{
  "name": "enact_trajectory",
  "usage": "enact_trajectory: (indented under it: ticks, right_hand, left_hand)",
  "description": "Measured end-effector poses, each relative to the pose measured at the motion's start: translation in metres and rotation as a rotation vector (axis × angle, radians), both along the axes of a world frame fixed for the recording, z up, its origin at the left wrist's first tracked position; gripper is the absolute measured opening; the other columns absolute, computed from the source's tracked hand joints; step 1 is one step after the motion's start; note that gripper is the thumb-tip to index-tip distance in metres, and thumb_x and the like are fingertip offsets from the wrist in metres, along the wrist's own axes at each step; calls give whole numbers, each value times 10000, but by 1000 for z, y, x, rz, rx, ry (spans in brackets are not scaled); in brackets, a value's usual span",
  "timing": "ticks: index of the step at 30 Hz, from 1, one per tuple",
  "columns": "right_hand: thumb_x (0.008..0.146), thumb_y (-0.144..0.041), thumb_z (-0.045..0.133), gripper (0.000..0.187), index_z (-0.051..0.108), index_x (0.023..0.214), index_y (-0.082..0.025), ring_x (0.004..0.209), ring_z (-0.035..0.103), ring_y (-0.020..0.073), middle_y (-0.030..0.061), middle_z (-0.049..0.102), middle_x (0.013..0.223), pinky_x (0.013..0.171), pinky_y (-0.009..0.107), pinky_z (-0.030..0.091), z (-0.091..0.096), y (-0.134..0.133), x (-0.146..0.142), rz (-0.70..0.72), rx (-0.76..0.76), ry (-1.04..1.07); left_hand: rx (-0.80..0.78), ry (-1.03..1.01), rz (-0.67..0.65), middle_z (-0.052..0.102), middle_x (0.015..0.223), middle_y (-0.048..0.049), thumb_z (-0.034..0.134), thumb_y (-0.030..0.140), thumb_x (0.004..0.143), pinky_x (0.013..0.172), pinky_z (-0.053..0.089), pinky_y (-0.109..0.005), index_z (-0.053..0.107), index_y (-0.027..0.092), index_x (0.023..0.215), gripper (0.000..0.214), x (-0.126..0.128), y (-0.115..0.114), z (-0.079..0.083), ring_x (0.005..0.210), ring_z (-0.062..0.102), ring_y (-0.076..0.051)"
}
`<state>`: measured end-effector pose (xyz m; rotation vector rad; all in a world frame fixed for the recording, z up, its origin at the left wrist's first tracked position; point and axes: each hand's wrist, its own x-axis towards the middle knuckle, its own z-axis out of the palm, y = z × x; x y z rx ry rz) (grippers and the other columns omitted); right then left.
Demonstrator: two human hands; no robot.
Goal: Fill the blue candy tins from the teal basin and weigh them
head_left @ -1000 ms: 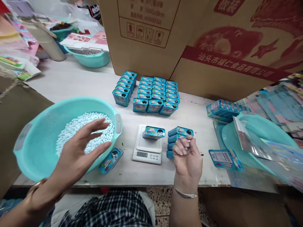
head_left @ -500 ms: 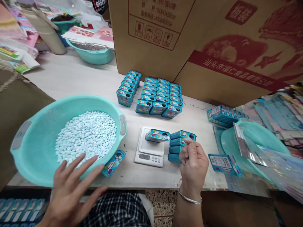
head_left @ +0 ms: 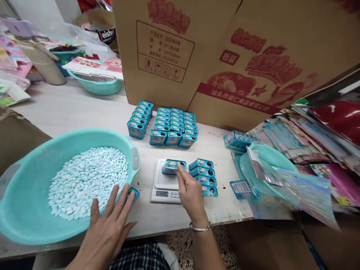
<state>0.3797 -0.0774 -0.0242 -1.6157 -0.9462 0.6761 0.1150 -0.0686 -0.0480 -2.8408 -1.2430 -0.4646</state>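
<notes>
My left hand lies flat with fingers spread over the near rim of a teal basin full of small pale blue candies; its fingertips cover most of a blue tin lid on the table. My right hand reaches over a small white scale, its fingers pinched at the edge of the blue tin standing on the scale pan. A stack of blue tins sits just right of the scale.
Rows of upright blue tins stand by large cardboard boxes at the back. A teal lid with foil bags, more tins and a loose label lie right. Another teal basin sits far left.
My left hand came out of the basin and settled flat on its near rim over the lid. My right hand moved left from the tin stack to the tin on the scale.
</notes>
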Motion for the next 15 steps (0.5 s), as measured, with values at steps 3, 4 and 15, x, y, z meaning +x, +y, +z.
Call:
enact_trajectory:
  ticks: [3, 4, 15]
  right_hand:
    - [889, -316, 622, 328, 678, 1208, -266, 1199, 592, 235, 48, 675, 1255, 1069, 354, 390, 11, -3, -1, -35, 35, -24]
    - [907, -332, 594, 328, 675, 1215, -257, 1188, 595, 229, 50, 679, 1243, 1049, 341, 399, 14, -7, -1, -45, 37, -32]
    - [907, -514, 508, 400, 750, 952, -198, 747, 570, 196, 10, 650, 731, 722, 291, 430, -27, -115, 33, 94, -246, 70]
  left_hand:
    - [25, -19, -93, 360, 1548, -162, 551, 276, 885, 1135, 125, -672, 179, 184, 1550, 767, 21, 18, 19, 1468, 189, -407]
    - [20, -28, -129, 356, 1549, -170, 558, 297, 885, 1135, 164, -654, 190, 163, 1544, 766, 33, 27, 26, 1464, 207, -402]
    - [-179, -16, -368, 653, 1020, -100, 532, 79, 806, 820, 495, -373, 571, 170, 1093, 304, 162, 83, 58, 961, 619, -255]
